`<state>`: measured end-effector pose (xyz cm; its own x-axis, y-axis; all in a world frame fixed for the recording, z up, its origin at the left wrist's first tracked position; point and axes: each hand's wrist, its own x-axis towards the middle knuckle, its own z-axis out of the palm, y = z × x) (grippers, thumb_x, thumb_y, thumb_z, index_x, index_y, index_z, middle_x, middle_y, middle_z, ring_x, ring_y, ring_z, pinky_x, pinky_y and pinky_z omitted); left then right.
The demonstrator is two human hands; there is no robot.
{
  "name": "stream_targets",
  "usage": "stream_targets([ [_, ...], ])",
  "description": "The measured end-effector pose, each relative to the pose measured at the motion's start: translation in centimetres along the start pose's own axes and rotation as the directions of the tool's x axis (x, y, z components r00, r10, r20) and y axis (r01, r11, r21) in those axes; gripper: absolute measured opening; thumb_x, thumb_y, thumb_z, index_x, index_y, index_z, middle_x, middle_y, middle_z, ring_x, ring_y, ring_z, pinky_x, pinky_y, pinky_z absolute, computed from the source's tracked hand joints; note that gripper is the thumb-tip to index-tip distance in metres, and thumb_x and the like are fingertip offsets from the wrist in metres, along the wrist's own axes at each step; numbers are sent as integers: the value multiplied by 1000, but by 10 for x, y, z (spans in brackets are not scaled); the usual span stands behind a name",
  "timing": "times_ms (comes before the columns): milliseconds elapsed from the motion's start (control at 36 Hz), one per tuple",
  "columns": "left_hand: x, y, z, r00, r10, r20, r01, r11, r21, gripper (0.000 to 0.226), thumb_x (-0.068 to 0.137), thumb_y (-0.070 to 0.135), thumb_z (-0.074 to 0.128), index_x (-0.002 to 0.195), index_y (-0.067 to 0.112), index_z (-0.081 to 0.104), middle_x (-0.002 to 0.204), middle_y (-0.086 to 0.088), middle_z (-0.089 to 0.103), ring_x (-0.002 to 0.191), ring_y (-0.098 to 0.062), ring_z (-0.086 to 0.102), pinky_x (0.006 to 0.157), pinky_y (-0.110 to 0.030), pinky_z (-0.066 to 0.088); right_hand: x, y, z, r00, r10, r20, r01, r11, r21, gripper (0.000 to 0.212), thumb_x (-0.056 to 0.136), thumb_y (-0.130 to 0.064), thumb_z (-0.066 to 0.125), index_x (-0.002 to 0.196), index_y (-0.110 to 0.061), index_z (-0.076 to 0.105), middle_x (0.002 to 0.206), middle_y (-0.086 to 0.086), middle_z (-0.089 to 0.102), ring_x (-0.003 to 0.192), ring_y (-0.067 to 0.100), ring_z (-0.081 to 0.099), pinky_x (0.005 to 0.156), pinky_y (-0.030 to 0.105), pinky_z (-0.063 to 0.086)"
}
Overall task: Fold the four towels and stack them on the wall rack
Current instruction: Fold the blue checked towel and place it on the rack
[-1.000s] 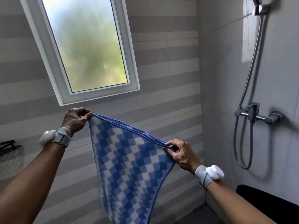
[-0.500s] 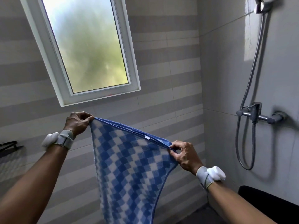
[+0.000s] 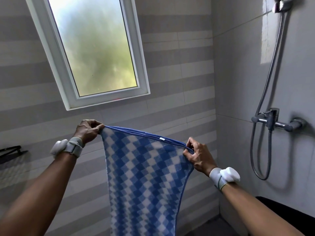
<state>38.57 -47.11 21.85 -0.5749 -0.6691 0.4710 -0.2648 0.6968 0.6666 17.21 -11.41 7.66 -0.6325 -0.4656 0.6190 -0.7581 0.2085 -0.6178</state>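
Observation:
A blue and white checked towel hangs in front of me, doubled over, with its blue-edged top stretched between my hands. My left hand pinches the upper left corner. My right hand pinches the upper right corner, a little lower. A small white label shows on the top edge. The towel's lower end runs out of the frame. A black wall rack juts from the striped wall at the far left edge; only its end shows.
A frosted window sits in the striped tile wall ahead. On the right wall hang a chrome shower mixer and its looped hose. A dark object lies at the lower right.
Both hands have slid slightly right and lower in view while still holding the towel's top edge stretched. The white label on the edge now shows.

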Motion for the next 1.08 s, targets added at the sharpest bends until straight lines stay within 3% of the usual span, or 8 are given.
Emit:
stream_targets([
  [139, -3, 7, -1, 998, 55, 22, -55, 998, 4, 8, 90, 14, 68, 90, 9, 74, 84, -12, 73, 71, -20, 65, 74, -30, 52, 14, -1, -8, 990, 54, 134, -37, 991, -126, 39, 84, -22, 62, 121, -31, 51, 73, -5, 67, 64, 14, 62, 67, 28, 49],
  [222, -7, 13, -1, 992, 111, 54, -113, 993, 33, 9, 91, 15, 67, 91, 10, 75, 82, -8, 73, 72, -19, 64, 74, -28, 50, 21, -1, -11, 977, 114, 182, -61, 960, -272, 17, 85, -27, 58, 99, -29, 68, 84, 0, 72, 83, 25, 68, 72, 32, 50],
  [361, -14, 23, 1, 984, 156, 90, -160, 986, 38, 8, 92, 18, 67, 89, 15, 74, 75, -4, 70, 61, -14, 57, 62, -25, 47, 27, -4, -2, 990, 120, 70, -78, 899, -430, 10, 90, -17, 45, 84, -17, 53, 90, 14, 71, 90, 39, 64, 78, 37, 41],
  [472, -18, 29, 3, 990, 85, 116, -67, 986, -152, 12, 98, 12, 57, 97, 0, 62, 81, -17, 68, 54, -14, 66, 44, -21, 49, 35, -8, -8, 998, 60, -4, -59, 953, -299, 19, 90, -11, 33, 80, -17, 48, 83, 19, 70, 79, 43, 63, 62, 34, 36],
  [694, -25, 23, -4, 980, 80, 185, -8, 933, -359, 14, 101, 2, 47, 110, -7, 52, 80, -20, 70, 63, -18, 73, 59, -23, 59, 55, -41, -34, 991, -5, 134, 16, 996, -87, 30, 90, -37, 34, 82, -13, 51, 81, 13, 66, 78, 33, 57, 69, 32, 34],
  [889, -22, 12, -17, 925, 151, 348, -97, 981, -166, 19, 95, 0, 55, 110, 6, 67, 105, -20, 70, 83, -18, 74, 76, -27, 61, 84, -44, -51, 957, 24, 288, 71, 946, -315, 14, 100, -33, 50, 95, -19, 53, 98, 7, 67, 90, 30, 61, 79, 36, 41],
  [972, -26, 17, -16, 924, 171, 343, -150, 985, -86, 20, 92, -2, 60, 98, 13, 72, 95, -19, 73, 81, -22, 72, 78, -31, 61, 83, -44, -52, 978, -92, 189, 159, 913, -375, 10, 97, -31, 54, 91, -26, 48, 91, -4, 58, 88, 25, 59, 87, 44, 42],
  [1083, -39, 27, -5, 912, 158, 378, -166, 986, -10, 9, 88, 8, 67, 89, 13, 74, 77, -12, 72, 68, -15, 65, 69, -27, 56, 80, -43, -50, 966, -183, 182, 237, 907, -347, 10, 92, -23, 61, 88, -25, 52, 90, -3, 55, 80, 24, 56, 71, 37, 45],
])
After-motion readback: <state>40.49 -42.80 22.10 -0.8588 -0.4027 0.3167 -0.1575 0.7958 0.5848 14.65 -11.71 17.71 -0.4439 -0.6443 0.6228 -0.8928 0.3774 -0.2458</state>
